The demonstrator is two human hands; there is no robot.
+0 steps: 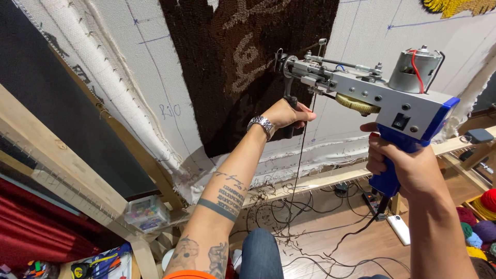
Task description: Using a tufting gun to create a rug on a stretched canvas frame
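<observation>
Up close, we hold a tufting gun against a stretched white backing cloth, its needle end touching the right edge of a dark brown tufted patch that bears lighter tan looping shapes. The gun has a grey metal body, a silver motor with a red wire on top at the right, a brass-coloured gear underneath, and a blue pistol handle. Our right hand is closed around that blue handle, low and to the right. Our left hand is closed around the black front grip just below the needle end; a silver wristwatch sits on that wrist, and the forearm carries dark tattoos. A thin dark yarn strand hangs down from the gun's front past our left hand.

Blue drawn lines cross the cloth, which is pinned to a pale wooden frame running along the left and bottom edges. Below the frame, on the wooden floor, lie tangled black cables and yarn scraps. Near the left foot of the frame sits a clear plastic box of small coloured items. At the far right, balls of yarn in red, green, purple and yellow are piled together. Our knee in blue denim shows at the bottom centre.
</observation>
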